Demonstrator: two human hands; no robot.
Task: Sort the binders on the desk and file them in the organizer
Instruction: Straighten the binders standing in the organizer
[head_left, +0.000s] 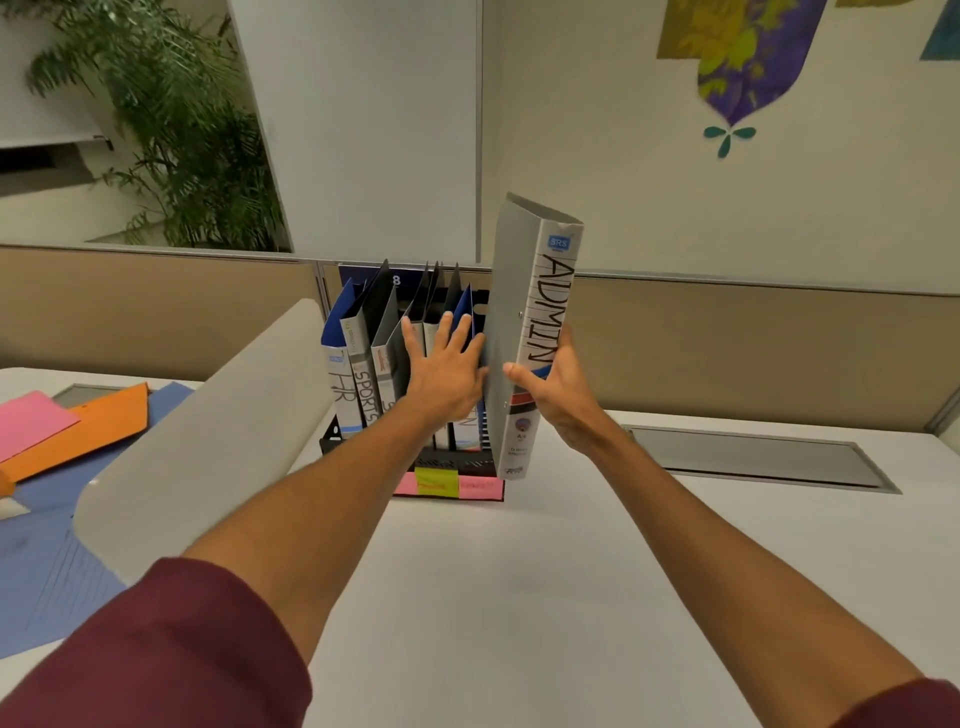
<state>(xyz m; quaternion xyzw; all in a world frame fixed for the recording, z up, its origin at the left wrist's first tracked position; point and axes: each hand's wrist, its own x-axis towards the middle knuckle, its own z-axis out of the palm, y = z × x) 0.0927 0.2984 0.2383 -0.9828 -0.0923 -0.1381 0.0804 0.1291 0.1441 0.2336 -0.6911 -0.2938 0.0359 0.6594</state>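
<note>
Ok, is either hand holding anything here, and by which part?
The right hand holds the ADMIN binder by the lower half of its spine, thumb on the cover. The left hand holds nothing; its straight fingers press the filed binders.

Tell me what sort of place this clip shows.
Probably an office cubicle: a white desk backed by tan partition panels, with a black organizer holding labelled binders, plus a grey ADMIN binder.

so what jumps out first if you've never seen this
The grey ADMIN binder, held upright by the right hand at the right end of the black organizer. Beside it the left hand presses flat on filed binders right of HR and SPORTS. A pink folder and an orange folder lie far left.
</note>
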